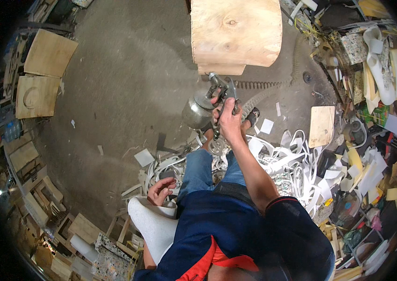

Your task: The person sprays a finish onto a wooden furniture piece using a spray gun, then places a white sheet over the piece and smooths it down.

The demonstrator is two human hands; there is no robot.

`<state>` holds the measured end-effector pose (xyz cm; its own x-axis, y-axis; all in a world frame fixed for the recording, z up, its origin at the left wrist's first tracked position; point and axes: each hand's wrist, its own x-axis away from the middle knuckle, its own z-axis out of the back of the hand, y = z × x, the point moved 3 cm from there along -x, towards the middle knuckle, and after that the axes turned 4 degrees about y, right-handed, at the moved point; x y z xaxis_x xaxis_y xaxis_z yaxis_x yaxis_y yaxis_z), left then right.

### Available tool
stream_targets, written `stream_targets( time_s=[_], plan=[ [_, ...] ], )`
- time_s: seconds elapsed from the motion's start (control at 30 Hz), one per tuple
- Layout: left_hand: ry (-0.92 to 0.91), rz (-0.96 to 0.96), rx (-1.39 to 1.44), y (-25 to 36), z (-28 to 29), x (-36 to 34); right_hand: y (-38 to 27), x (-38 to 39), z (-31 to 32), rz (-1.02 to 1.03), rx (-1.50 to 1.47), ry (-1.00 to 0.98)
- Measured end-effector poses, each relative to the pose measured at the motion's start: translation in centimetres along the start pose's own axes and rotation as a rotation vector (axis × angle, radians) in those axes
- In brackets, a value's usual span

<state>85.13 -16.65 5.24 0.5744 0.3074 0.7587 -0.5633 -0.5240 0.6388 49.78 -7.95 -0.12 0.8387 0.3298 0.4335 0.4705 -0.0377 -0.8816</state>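
Note:
My right hand [230, 119] is closed on the handle of a metal spray gun [199, 107] with a round cup, held over my legs and angled toward a curved plywood panel [236, 33]. A coiled hose [254, 103] runs near the gun. My left hand [160, 189] is at my left side, fingers loosely curled and apart, just above a white moulded foam piece [151, 220] that rests between my left arm and body. The fingers appear to hold nothing; the palm is partly hidden.
White offcuts [273, 159] lie around my feet and right side. Piles of foam and board scraps [362, 173] line the right. Plywood pieces [48, 54] and wooden frames [39, 192] line the left. A board [321, 126] lies at the right. Grey concrete floor [109, 84] spreads between.

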Motion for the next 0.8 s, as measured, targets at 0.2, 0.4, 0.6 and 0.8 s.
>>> stream_targets(
  time_s=[0.2, 0.4, 0.6, 0.8],
  plan=[
    [0.016, 0.022, -0.026, -0.1, 0.7, 0.3, 2.5, -0.4, -0.5, -0.140, -0.182, 0.075],
    [-0.014, 0.038, -0.054, 0.0, 0.9, -0.1, 5.3, 0.1, 1.5, -0.173, -0.141, 0.131],
    [-0.104, 0.037, -0.045, -0.5, 1.5, -1.4, 7.9, 0.4, 4.1, -0.143, -0.016, 0.202],
    [-0.150, 0.039, -0.055, -0.2, 1.4, -1.9, 6.9, 0.1, 3.7, 0.202, 0.259, 0.114]
  ],
)
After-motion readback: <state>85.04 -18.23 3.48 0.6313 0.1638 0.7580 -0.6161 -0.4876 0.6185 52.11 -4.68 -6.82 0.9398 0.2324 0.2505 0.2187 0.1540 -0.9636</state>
